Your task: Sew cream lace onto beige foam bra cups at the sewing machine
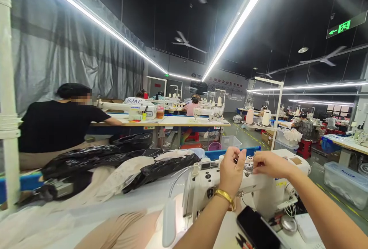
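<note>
Both my hands are raised over the top of a white sewing machine. My left hand, with a gold bangle at its wrist, is closed with thumb and fingers together. A small dark thing shows between its fingers, too small to name. To its right, my right hand has its fingers curled in a pinch beside a round metal part on the machine's top. What those fingertips hold, if anything, is hidden. Beige fabric lies on the table left of the machine.
A black phone and snips lie below the machine arm. Thread cones stand on a rack behind. Black plastic bags and white fabric pile up at left. A co-worker sits beyond.
</note>
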